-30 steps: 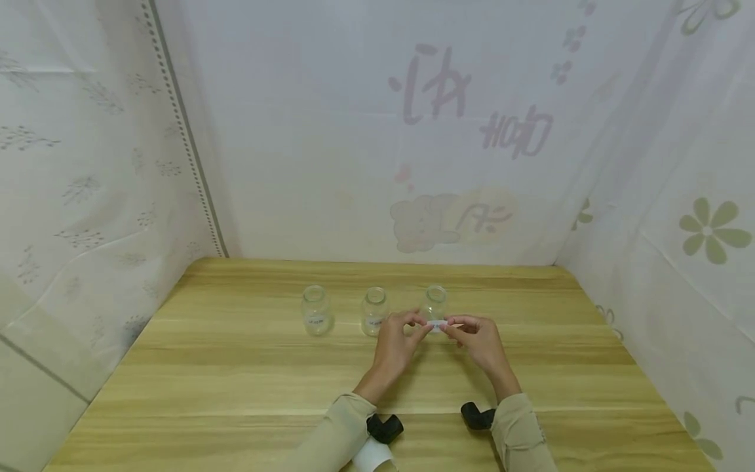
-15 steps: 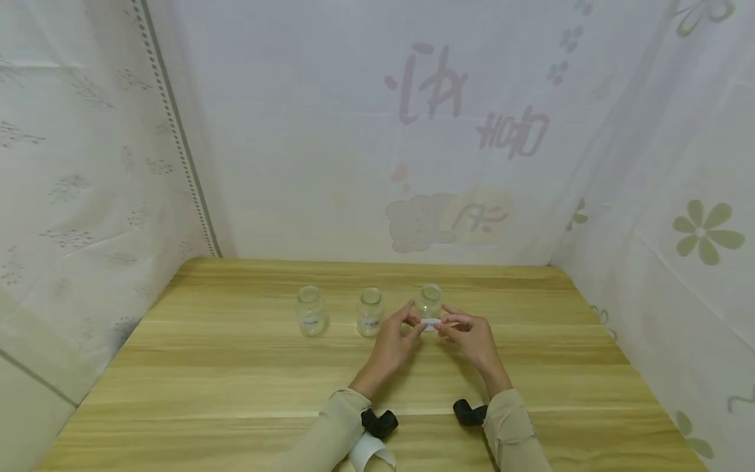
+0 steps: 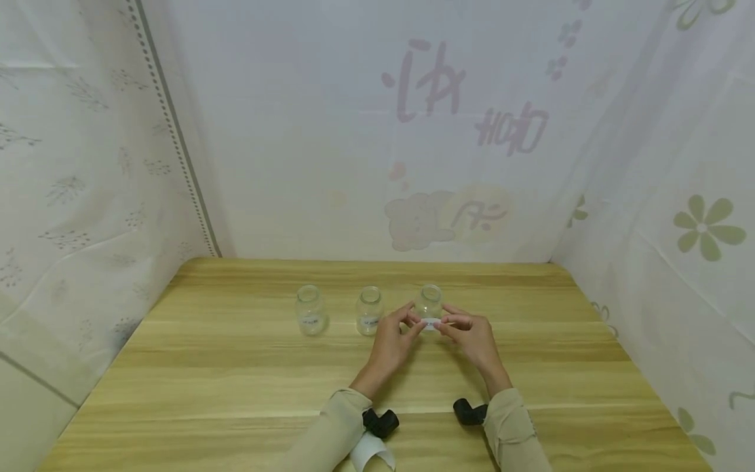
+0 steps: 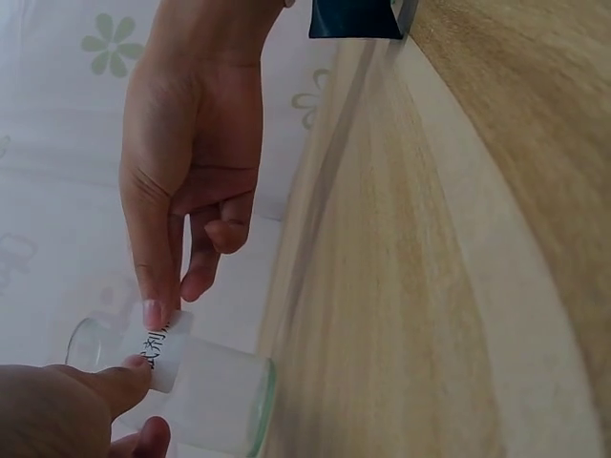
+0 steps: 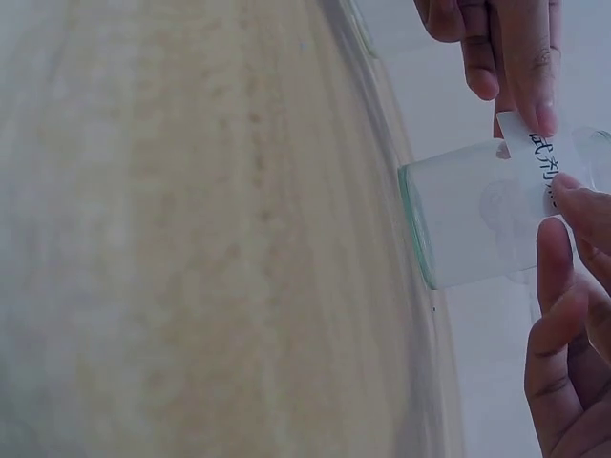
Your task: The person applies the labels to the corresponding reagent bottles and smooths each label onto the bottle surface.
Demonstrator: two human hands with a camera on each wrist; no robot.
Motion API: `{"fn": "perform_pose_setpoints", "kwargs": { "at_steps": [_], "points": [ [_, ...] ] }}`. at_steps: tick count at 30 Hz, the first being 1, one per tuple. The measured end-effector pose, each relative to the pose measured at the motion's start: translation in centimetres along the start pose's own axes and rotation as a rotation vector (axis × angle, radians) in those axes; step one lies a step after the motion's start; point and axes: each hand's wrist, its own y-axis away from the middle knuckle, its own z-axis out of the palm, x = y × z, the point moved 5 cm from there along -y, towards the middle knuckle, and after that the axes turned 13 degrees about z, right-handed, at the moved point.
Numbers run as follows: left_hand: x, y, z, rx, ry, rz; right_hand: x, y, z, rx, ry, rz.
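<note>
A white label (image 3: 431, 324) with handwritten dark characters lies across the front of the right-hand glass jar (image 3: 430, 303), which has no lid. My left hand (image 3: 391, 342) pinches the label's left end, its thumb in front. At the other end my right hand (image 3: 476, 342) pinches it likewise, index finger bent at the jar's side. In the left wrist view the label (image 4: 168, 355) bends along the jar's wall between both thumbs. The right wrist view shows the jar's base (image 5: 418, 229) down at the tabletop. The fingers cover the label's ends.
Two more open glass jars, a middle jar (image 3: 369, 311) and a left jar (image 3: 310, 311), stand in the same row with written labels on their fronts. A curled white paper strip (image 3: 370, 452) lies by the left sleeve. Patterned curtains surround the wooden table (image 3: 265, 393).
The label has come up flat against the right jar's front, and the fingers have spread round the jar's sides. Over the last half second the hands have barely moved.
</note>
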Motion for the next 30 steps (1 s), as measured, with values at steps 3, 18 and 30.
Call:
{"fn": "perform_pose_setpoints", "kwargs": {
  "at_steps": [3,18,30],
  "points": [
    [0.04,-0.11,-0.03,0.009,0.001,0.015,-0.15,-0.04,-0.02,0.015,0.023,0.002],
    [0.17,0.08,-0.05,0.048,-0.005,0.033,-0.36,-0.1,0.12,0.043,0.057,-0.025],
    [-0.06,0.35,0.13,0.055,-0.024,0.027,-0.16,0.14,0.31,0.072,0.06,-0.005]
  ]
}}
